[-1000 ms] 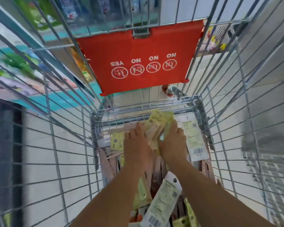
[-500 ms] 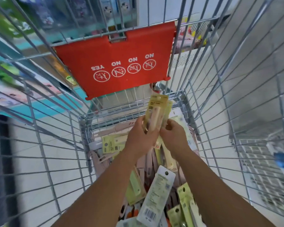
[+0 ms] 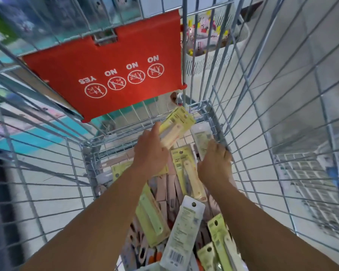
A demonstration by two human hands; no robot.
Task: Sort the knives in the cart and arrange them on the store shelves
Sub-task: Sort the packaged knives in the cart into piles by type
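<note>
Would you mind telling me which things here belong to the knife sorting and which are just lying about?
Part of the job:
- yellow knife pack held by left hand
- white-carded pack under right hand
- loose packs
- cart

Not part of it:
- red seat flap
- white basket

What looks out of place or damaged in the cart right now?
Nothing looks damaged. The knife packs lie jumbled in the cart, overlapping at all angles, some barcode side up. The left hand holds yellow packs; the right hand reaches for a white pack.
</note>
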